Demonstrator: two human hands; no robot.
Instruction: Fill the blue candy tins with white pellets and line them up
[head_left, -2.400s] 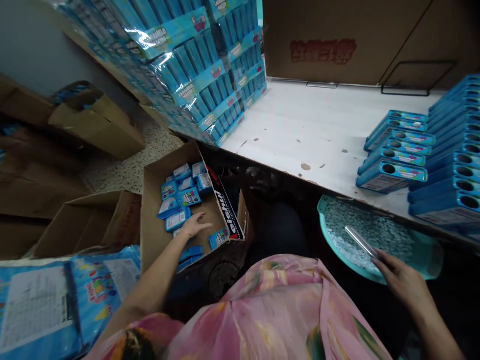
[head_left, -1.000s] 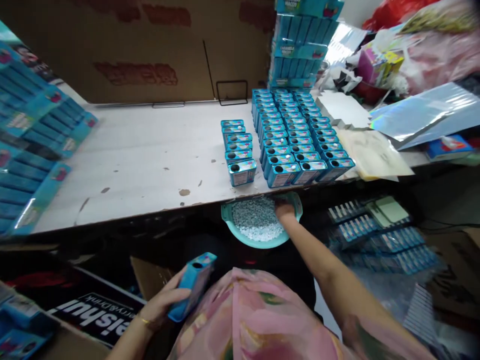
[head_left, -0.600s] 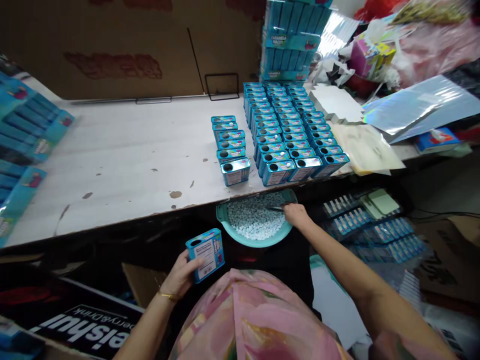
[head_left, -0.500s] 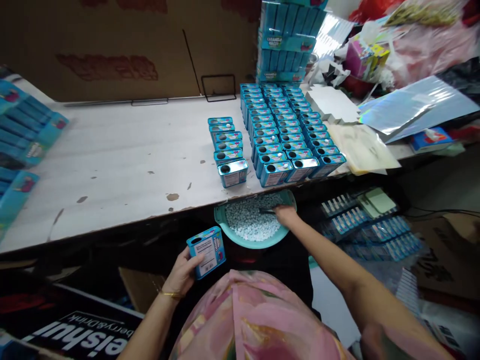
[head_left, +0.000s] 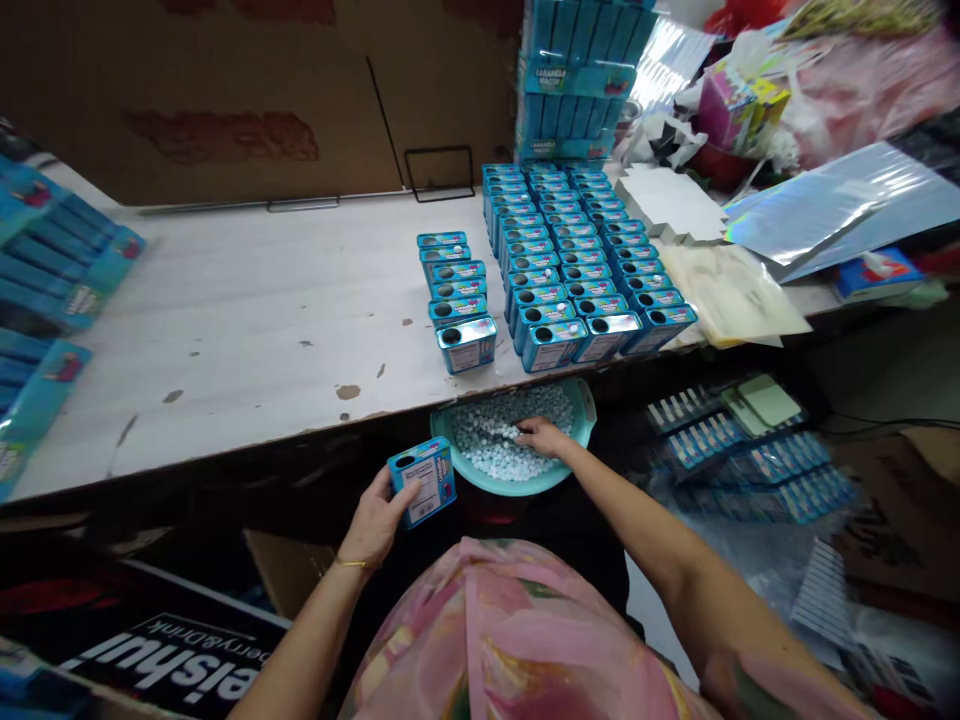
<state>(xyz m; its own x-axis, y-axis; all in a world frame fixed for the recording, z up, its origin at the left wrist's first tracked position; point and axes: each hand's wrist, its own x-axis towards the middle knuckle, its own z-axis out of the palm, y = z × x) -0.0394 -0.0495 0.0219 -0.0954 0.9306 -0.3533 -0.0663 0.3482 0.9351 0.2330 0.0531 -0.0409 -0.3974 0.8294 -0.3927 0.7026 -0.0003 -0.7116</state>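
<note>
My left hand [head_left: 379,515] grips a small blue tin [head_left: 424,482] with a dark round hole in its top, held tilted just left of the basin. My right hand [head_left: 544,437] is closed on the handle of a small dark scoop [head_left: 517,430], which is heaped with pale candies and mostly hidden by them. Below it, a turquoise basin [head_left: 517,488] holds a mass of small white and pale blue candies [head_left: 480,455]. On the table edge above the basin stand several blue tins [head_left: 466,345] in a short row, holes upward.
Longer rows of the same tins [head_left: 551,345] fill the white table's [head_left: 300,300] right part. Display boxes [head_left: 574,85] are stacked behind them, with more boxes [head_left: 71,265] at far left. White card sheets [head_left: 667,205] and packed trays [head_left: 742,450] lie on the right.
The scoop has come up out of the candies, loaded, as my right hand moved left across the basin. My left hand brought the tin slightly up and right, nearer the basin.
</note>
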